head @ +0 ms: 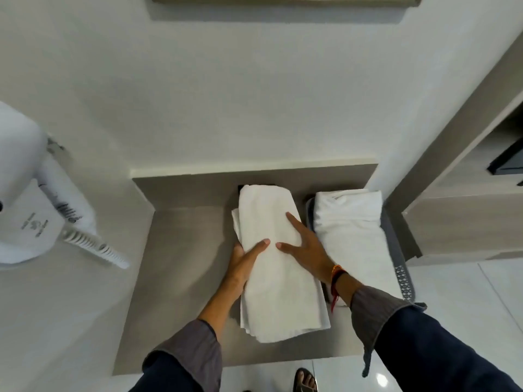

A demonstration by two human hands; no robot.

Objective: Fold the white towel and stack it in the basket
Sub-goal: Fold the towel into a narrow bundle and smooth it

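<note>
A white towel (pixel 276 281), folded into a long narrow strip, lies on the grey countertop (pixel 181 267). My left hand (pixel 244 260) grips its left edge near the middle, thumb on top and fingers underneath. My right hand (pixel 307 246) lies flat on the towel's right half, fingers spread. Just to the right stands a grey basket (pixel 403 281) holding another folded white towel (pixel 351 230).
A white wall-mounted hair dryer (pixel 25 193) with a coiled cord (pixel 96 244) hangs at the left. A wall rises behind the counter, and wooden shelving (pixel 467 210) stands at the right. A sandalled foot (pixel 305 380) shows on the tiled floor below.
</note>
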